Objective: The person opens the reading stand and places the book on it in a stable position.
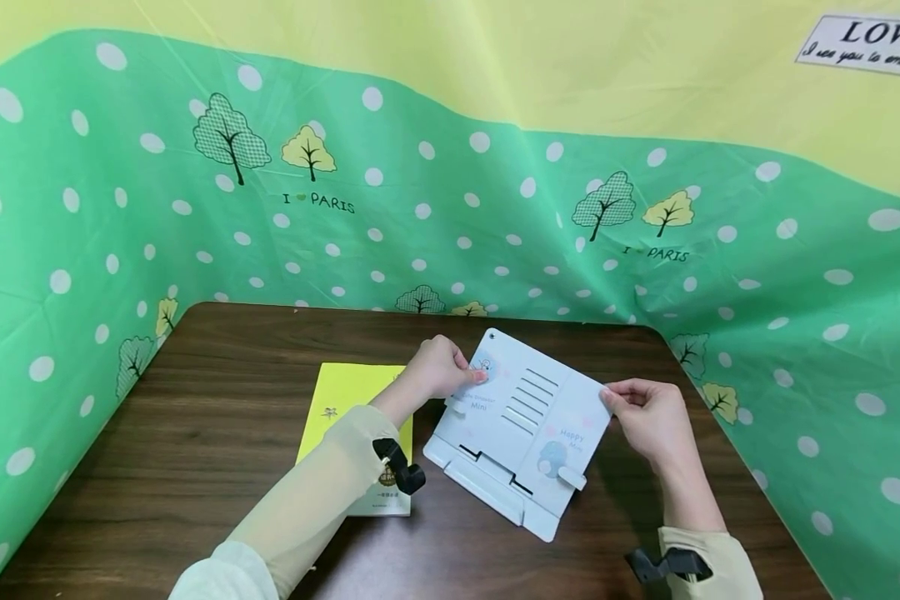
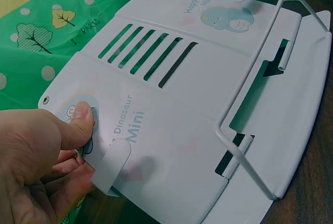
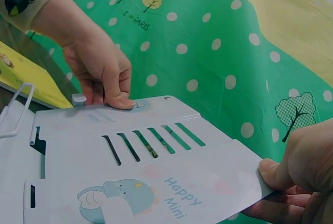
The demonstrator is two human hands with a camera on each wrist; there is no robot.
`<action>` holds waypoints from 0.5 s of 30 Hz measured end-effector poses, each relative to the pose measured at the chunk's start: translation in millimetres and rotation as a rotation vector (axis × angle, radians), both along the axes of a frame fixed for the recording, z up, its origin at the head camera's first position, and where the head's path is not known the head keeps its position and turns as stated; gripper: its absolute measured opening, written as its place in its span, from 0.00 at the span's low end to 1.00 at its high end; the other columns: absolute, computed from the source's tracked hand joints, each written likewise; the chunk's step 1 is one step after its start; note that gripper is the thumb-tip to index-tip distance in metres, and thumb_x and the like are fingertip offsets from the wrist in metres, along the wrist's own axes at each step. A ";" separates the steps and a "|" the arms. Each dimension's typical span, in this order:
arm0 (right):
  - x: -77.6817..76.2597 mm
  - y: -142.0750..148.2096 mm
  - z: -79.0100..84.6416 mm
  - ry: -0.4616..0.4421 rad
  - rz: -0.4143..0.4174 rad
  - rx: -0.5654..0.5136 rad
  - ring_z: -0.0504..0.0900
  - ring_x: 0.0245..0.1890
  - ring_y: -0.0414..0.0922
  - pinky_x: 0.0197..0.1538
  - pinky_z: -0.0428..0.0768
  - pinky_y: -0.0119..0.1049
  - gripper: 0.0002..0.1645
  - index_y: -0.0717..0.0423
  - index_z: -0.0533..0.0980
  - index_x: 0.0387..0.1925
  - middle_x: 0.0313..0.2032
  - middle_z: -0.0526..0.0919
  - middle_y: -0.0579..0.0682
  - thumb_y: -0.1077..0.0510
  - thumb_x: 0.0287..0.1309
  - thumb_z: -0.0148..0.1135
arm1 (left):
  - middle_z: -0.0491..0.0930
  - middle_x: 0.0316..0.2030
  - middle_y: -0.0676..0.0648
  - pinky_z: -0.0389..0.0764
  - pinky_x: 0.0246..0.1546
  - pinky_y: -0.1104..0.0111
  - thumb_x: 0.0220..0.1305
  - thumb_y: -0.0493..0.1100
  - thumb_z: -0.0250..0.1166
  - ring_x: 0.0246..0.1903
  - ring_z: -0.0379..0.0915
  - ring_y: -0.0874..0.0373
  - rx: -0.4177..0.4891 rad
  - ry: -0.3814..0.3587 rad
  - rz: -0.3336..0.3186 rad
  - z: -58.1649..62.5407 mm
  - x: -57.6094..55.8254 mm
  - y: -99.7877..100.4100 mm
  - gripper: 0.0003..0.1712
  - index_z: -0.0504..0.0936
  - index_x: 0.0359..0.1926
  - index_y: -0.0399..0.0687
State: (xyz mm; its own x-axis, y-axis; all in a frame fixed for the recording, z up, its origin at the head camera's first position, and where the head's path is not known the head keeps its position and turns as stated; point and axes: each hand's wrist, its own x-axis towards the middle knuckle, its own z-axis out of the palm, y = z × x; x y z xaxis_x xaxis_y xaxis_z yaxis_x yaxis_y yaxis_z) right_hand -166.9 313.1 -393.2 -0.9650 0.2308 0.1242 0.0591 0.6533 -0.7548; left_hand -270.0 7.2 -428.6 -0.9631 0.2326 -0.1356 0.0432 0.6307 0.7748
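While left hand (image 1: 441, 368) and right hand (image 1: 651, 415) pinch the stand (image 1: 517, 442), it seems unfolded but unpropped. Left of them lies a book (image 1: 356, 396).

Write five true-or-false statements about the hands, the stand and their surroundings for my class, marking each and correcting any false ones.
1. The left hand and right hand both hold the white stand. True.
2. In the head view, the yellow book lies right of the stand. False: it lies to the left.
3. The stand has a row of slots. True.
4. The tabletop is white. False: it is dark brown.
5. Trees are printed on the cloth. True.
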 end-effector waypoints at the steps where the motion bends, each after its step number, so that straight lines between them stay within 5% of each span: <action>1: -1.1 -0.1 -0.1 0.003 0.002 0.010 0.84 0.26 0.46 0.26 0.83 0.36 0.13 0.69 0.86 0.46 0.33 0.87 0.59 0.60 0.72 0.68 | 0.83 0.27 0.48 0.82 0.30 0.64 0.63 0.58 0.78 0.30 0.80 0.55 -0.004 0.001 -0.003 -0.2 0.3 -0.3 0.21 0.86 0.24 0.49; 15: -13.5 2.7 0.0 0.006 -0.003 0.095 0.79 0.28 0.50 0.24 0.77 0.38 0.13 0.65 0.87 0.44 0.33 0.86 0.57 0.56 0.73 0.67 | 0.82 0.26 0.48 0.80 0.27 0.64 0.63 0.60 0.78 0.28 0.79 0.55 -0.034 0.023 -0.014 -2.2 4.7 -1.1 0.23 0.84 0.25 0.48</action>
State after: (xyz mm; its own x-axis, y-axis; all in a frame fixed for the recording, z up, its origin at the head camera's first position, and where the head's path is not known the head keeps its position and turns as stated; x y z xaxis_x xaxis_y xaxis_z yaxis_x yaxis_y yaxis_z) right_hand -180.4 315.8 -393.2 -0.9637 0.2202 0.1509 0.0568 0.7216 -0.6900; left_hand -265.3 6.1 -430.8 -0.9626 0.2420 -0.1218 0.0698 0.6559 0.7516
